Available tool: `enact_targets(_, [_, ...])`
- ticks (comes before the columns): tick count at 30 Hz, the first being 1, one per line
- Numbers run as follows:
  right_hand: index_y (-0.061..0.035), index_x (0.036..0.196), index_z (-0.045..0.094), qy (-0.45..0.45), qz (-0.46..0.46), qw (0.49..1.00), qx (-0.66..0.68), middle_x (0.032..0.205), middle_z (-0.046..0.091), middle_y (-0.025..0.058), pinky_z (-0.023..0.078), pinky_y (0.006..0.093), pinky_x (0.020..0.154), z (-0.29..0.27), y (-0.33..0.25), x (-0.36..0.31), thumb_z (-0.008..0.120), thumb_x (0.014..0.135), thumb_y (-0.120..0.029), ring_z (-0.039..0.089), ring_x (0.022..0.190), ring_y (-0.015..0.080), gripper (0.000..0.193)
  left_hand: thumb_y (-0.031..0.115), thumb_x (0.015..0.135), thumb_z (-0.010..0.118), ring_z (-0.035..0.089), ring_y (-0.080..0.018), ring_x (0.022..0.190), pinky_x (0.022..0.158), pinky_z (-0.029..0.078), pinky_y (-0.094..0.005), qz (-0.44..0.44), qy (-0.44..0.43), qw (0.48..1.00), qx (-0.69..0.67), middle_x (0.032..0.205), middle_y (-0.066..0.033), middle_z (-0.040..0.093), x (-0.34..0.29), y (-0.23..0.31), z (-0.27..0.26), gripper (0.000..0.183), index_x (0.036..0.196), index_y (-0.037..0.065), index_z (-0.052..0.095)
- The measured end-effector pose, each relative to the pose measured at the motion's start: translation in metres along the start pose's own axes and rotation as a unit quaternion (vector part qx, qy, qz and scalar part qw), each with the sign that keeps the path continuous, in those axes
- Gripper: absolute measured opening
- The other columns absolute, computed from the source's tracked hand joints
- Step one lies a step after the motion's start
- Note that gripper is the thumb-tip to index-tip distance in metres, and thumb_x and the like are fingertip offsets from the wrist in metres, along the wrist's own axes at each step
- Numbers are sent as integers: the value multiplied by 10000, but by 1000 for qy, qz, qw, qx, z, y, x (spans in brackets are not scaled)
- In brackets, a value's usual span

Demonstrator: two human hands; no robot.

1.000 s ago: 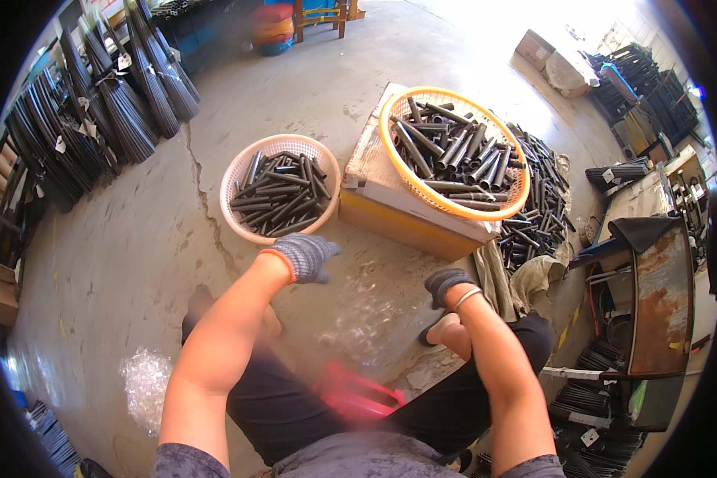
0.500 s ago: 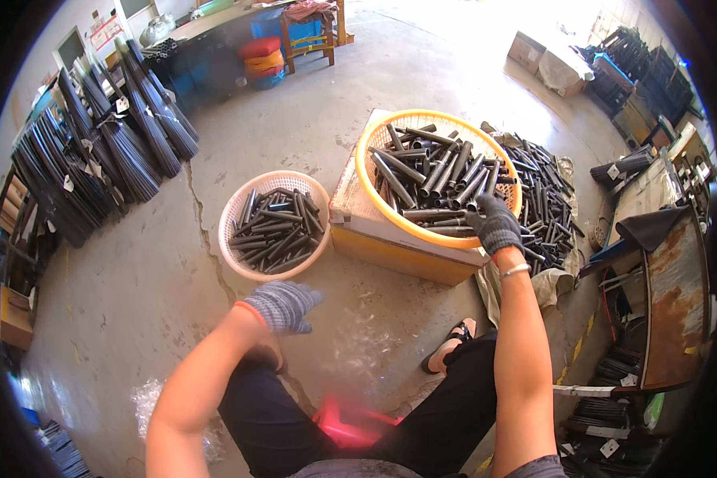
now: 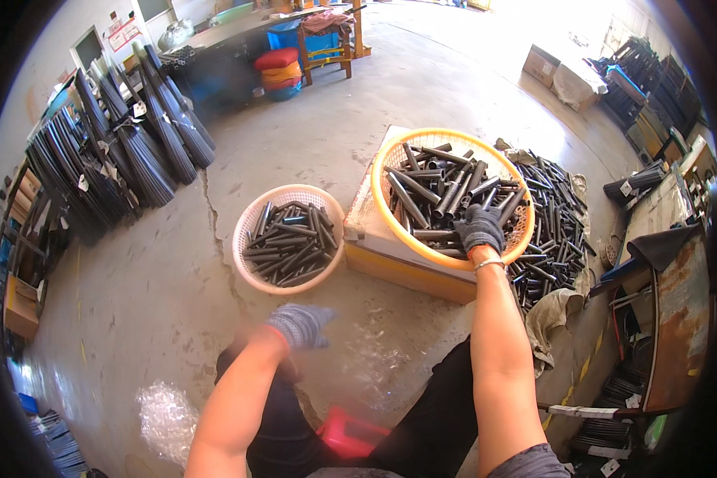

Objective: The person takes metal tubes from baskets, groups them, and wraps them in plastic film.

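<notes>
My right hand (image 3: 482, 229), in a dark grey knitted glove, is inside the right part of the orange-rimmed basket (image 3: 384, 209). Its fingers are curled down on the black tubes (image 3: 451, 193) heaped there and look closed on one; the fingertips are partly hidden. Over the floor in front of me, my left hand (image 3: 301, 325), gloved in grey, is held with its fingers stretched out and nothing visible in it; it is slightly blurred. Beyond it stands a pale pink basket (image 3: 244, 267) holding shorter-looking black tubes (image 3: 291, 243).
A cardboard box (image 3: 402, 269) supports the orange-rimmed basket. To its right, many loose black tubes (image 3: 551, 215) lie on sacking (image 3: 551, 315). Bundled long tubes (image 3: 147, 163) lean at the left. Clear plastic wrap (image 3: 166, 418) and a red object (image 3: 350, 434) are near my legs.
My right hand has moved from the basket's rim inward onto the tubes. The left hand stays low in front of me. The view has shifted, so the baskets appear lower and farther right.
</notes>
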State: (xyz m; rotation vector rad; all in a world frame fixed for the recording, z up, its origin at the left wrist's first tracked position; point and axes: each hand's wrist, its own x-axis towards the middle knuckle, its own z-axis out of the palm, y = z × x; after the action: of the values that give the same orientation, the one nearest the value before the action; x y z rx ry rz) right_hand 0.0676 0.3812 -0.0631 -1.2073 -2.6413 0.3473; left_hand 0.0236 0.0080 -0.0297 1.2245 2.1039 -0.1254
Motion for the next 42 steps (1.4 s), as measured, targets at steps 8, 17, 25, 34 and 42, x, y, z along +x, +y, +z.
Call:
enact_targets(8, [-39,810,578,302,-160,921,187,827,578,166,459,396,685,-27,27,17,613,731,1,559,739,330,96,355,812,637,539,-322,1107,939,425,-375,24,49,998,-23,1233,-162,551,10,-4,-1,616,1315,57,443])
enact_targets(17, [-46,825,530,146,-20,959,244,719,574,88,441,341,572,-38,50,-2,765,726,-219,518,583,199,308,334,797,656,563,-301,1079,917,441,-375,10,45,998,-35,1175,-151,590,9,6,-2,605,1298,55,465])
enact_targets(25, [-212,1147,586,-72,-40,995,-59,1044,640,174,469,434,848,-18,0,-21,635,764,-373,602,977,363,419,341,804,648,545,-309,1119,950,424,-378,-19,36,998,-54,1224,-157,568,9,-5,8,639,1333,57,430])
enact_targets(34, [-185,996,653,-79,-43,994,-59,984,660,152,487,432,830,-15,-12,-18,721,699,-395,620,948,345,370,352,807,650,540,-312,1125,946,425,-386,-49,-11,997,-56,1225,-155,569,11,-5,7,645,1343,74,423])
enact_targets(42, [-57,940,575,30,-122,971,204,792,643,168,495,394,618,-38,-15,-33,656,785,-152,645,731,314,198,334,794,681,573,-297,1078,925,444,-359,36,83,990,-112,1192,-166,582,19,-8,10,655,1321,38,430])
